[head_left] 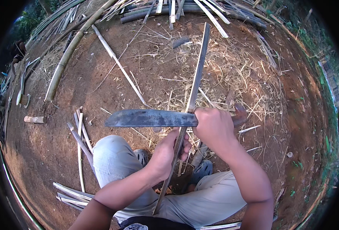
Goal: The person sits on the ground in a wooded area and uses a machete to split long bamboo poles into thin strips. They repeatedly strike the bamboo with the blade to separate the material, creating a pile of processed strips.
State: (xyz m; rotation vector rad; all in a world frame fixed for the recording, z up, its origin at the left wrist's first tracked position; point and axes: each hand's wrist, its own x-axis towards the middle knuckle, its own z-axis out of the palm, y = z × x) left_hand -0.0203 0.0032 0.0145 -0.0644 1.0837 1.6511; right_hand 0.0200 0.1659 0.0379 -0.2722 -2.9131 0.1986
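Note:
My right hand (214,128) is closed round the brown wooden handle of a machete (150,118), whose broad dark blade points left. The blade lies across a long, narrow split bamboo strip (198,73), just above my other hand; it appears to touch the strip. My left hand (168,151) grips that strip below the blade, fingers wrapped round it. The strip runs from near my lap up and away, leaning slightly right. Part of the machete's handle (240,115) shows beyond my right fist.
Curly shavings (238,76) cover the dirt ahead. Bamboo poles (60,71) and split strips (173,11) lie at the far side and left. A short bamboo piece (35,119) sits at left. More strips (73,195) rest beside my left leg (114,157).

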